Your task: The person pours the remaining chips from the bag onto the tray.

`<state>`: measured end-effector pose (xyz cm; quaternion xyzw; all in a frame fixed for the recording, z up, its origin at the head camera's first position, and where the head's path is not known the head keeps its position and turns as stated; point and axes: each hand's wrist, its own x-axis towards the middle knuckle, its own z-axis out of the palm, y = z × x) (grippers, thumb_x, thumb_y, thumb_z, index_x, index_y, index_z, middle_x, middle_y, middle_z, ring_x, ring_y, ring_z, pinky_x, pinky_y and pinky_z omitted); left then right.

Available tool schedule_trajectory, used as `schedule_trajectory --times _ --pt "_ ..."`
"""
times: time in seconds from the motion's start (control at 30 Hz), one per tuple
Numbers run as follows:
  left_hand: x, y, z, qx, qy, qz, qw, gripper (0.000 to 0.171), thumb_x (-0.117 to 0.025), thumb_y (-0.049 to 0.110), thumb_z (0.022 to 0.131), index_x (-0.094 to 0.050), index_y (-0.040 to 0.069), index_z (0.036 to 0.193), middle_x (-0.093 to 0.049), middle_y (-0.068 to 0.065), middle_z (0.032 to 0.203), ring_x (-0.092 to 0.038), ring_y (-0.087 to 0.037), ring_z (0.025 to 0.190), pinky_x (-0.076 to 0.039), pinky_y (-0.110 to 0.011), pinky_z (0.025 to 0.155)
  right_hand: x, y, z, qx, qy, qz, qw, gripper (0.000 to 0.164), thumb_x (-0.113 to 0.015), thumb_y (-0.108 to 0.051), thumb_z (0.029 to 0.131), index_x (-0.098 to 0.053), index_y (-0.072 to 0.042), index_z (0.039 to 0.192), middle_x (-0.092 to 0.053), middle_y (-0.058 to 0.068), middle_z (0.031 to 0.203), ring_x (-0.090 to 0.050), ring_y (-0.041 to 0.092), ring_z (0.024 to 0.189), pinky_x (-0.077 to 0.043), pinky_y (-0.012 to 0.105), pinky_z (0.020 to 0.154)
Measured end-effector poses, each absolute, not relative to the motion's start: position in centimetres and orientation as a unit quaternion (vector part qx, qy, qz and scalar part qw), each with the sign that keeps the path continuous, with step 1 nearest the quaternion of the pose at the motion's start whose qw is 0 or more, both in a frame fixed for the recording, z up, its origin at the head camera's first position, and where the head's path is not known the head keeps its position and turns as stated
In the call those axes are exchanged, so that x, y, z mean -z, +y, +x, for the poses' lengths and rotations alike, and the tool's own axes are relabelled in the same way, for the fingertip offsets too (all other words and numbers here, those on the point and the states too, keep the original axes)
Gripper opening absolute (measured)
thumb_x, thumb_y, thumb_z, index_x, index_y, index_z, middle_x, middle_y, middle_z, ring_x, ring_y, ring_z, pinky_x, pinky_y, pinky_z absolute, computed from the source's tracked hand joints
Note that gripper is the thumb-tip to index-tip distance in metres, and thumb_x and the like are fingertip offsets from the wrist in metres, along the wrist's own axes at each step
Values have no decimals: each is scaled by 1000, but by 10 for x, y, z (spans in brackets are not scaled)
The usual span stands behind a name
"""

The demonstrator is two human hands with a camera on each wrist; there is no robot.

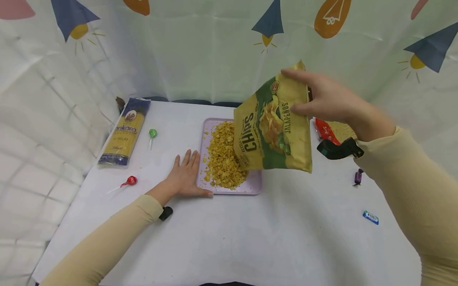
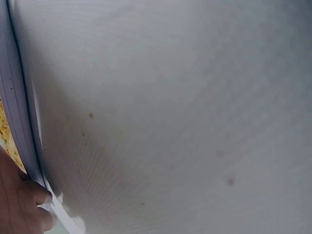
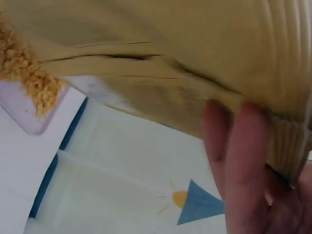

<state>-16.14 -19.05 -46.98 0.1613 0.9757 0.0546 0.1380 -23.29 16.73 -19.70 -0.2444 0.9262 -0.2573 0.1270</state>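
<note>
My right hand (image 1: 323, 95) grips the sealed end of a yellow and green jalapeño chips bag (image 1: 273, 123), tilted with its other end down over a lilac tray (image 1: 255, 186). Crushed chips (image 1: 223, 157) are heaped on that tray. In the right wrist view, curled fingers (image 3: 248, 151) press into the bag's back. Beside the tray's left edge, my left hand (image 1: 184, 176) rests with fingers spread and the thumb along the near left corner. The left wrist view shows only part of this hand (image 2: 19, 200) by the tray rim (image 2: 17, 92).
A spaghetti pack (image 1: 123, 133) lies at the back left, near a green lollipop (image 1: 152, 133) and a red lollipop (image 1: 131, 180). On the right are a red packet (image 1: 325, 131), partly hidden by the arm, a purple-wrapped candy (image 1: 358, 177) and a small blue packet (image 1: 370, 217).
</note>
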Motion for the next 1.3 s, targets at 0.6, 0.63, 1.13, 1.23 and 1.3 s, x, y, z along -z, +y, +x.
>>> schedule_trajectory --times 0.6,0.63,1.13,1.23,1.3 --pt "471 -188 -162 -48 976 159 139 146 -67 87 69 -5 -11 160 -8 -30 169 -1 -49 157 -8 -71 122 206 185 -226 316 907 -236 149 79 -63 -7 99 -24 -31 164 -50 14 142 -67 24 104 -57 20 76" --pt "470 -188 -162 -49 976 159 140 147 -67 86 69 -5 -11 160 -8 -30 169 0 -49 157 -8 -71 122 207 188 -226 321 906 -234 147 79 -63 -7 99 -24 -31 164 -50 15 142 -67 22 103 -58 20 76" --pt "472 -188 -166 -55 975 158 144 147 -66 87 70 -4 -11 160 -6 -30 169 2 -49 157 -5 -72 122 279 282 -193 738 653 -170 1 85 -50 20 95 -20 -20 165 -35 14 160 -71 19 115 -62 29 77" --pt "473 -189 -167 -60 975 156 147 146 -67 86 70 -3 -11 160 -5 -30 169 3 -49 157 -4 -72 122 308 287 -186 718 675 -156 -67 85 -51 18 95 -18 -17 165 -23 14 168 -72 10 106 -61 21 77" --pt "475 -188 -167 -62 975 157 147 146 -67 85 71 -3 -11 160 -5 -30 169 3 -49 157 -4 -72 122 327 289 -183 686 710 -120 -104 86 -58 11 95 -17 -19 165 -15 8 172 -71 3 92 -58 15 72"
